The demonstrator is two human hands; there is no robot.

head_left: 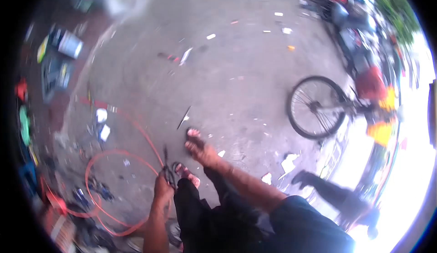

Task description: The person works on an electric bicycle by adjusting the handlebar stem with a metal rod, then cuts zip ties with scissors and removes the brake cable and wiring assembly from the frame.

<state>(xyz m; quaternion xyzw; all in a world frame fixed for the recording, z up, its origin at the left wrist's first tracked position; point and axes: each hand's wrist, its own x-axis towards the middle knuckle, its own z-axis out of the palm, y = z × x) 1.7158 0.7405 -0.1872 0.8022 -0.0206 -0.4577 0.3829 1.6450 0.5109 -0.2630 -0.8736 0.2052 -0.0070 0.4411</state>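
My left hand [163, 188] is closed around a slim dark tool [168, 173] held in front of my left leg. An orange hose [148, 140] runs up to this tool, and more of it lies in loops on the ground to the left. My right hand [202, 155] hangs above my sandalled right foot [194, 132]. Its fingers are a little apart and blurred, and nothing shows in them. Just beyond that foot, a thin dark strip with a pale edge [184, 117] lies on the concrete.
A bicycle wheel [317, 107] stands at the right, with red and yellow items beside it. Another person in dark trousers [334, 194] is at the lower right. Paper scraps [288, 163] litter the concrete. Containers [69, 45] and clutter line the left side.
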